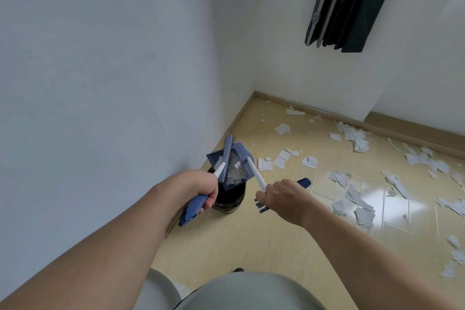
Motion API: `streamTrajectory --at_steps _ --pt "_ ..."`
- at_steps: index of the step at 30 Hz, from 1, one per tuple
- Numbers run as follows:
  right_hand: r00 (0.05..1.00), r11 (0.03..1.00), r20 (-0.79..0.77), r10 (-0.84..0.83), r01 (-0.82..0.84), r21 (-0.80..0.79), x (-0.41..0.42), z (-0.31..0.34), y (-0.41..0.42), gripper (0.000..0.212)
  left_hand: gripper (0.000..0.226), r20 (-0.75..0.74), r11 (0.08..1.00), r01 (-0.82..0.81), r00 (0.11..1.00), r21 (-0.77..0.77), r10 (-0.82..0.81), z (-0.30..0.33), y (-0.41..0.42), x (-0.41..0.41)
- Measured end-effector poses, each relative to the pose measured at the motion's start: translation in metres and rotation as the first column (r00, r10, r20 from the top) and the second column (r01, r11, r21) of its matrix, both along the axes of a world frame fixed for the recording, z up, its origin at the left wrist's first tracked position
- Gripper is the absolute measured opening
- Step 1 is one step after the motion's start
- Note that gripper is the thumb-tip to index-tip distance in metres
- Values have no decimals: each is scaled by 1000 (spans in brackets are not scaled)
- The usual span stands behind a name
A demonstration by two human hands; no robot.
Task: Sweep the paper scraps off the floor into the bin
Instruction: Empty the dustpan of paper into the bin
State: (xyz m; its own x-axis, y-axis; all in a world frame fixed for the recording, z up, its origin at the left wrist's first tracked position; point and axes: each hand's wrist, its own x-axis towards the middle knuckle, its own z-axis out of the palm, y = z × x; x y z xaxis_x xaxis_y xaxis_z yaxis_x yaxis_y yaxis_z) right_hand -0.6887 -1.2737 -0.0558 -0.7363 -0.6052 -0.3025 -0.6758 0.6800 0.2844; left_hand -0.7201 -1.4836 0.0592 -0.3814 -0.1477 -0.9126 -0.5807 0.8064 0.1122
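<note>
My left hand (pixel 204 190) grips the blue handle of a small broom (pixel 227 154), whose white shaft runs up to a brush head lying inside the dustpan. My right hand (pixel 284 195) holds the white-and-blue handle of the blue dustpan (pixel 242 156). The pan is tilted over the black bin (pixel 229 201) by the left wall, with white scraps in it and spilling toward the bin's mouth. Many white paper scraps (pixel 360 209) lie across the wooden floor to the right, out to the far skirting.
A white wall stands close on the left, meeting another wall at the corner beyond the bin. A dark curtain (pixel 344 5) hangs high at the right. My legs fill the bottom edge. Bare floor (pixel 241 241) lies between me and the bin.
</note>
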Motion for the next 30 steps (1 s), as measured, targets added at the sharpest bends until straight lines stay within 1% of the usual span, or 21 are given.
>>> streamTrajectory --at_steps 3,7,9,13,16,19,22,27,30 --pt "1000 1000 6 -11 11 5 -2 0 -3 19 28 -1 997 42 999 -63 -42 2 -4 -1" --pt "1000 1000 -3 -22 22 -5 -6 2 -5 20 21 0 974 159 987 -161 -162 14 -21 -4" --pt "1000 1000 -17 -18 18 5 -9 4 -9 21 18 1 972 163 986 -169 -165 24 -31 -8" --pt "999 1000 -21 -26 26 -3 -12 7 -14 23 17 77 974 159 986 -163 -148 38 -46 -15" --pt "1000 1000 -19 -16 16 0 -14 10 -16 23 17 85 975 165 985 -152 -153 39 -49 -19" --pt "1000 1000 -12 3 -3 11 -16 11 -15 22 20 92 968 191 980 -163 -178 30 -47 -21" --pt "999 998 1 50 -50 29 -14 14 -17 19 17 106 962 206 976 -178 -189 13 -43 -21" --pt "995 994 5 97 -97 57 -14 18 -20 21 26 233 913 349 925 -209 -300 -16 -29 -18" --pt "993 992 -11 114 -114 58 -16 19 -20 22 17 252 926 318 931 -201 -265 -12 -35 -20"
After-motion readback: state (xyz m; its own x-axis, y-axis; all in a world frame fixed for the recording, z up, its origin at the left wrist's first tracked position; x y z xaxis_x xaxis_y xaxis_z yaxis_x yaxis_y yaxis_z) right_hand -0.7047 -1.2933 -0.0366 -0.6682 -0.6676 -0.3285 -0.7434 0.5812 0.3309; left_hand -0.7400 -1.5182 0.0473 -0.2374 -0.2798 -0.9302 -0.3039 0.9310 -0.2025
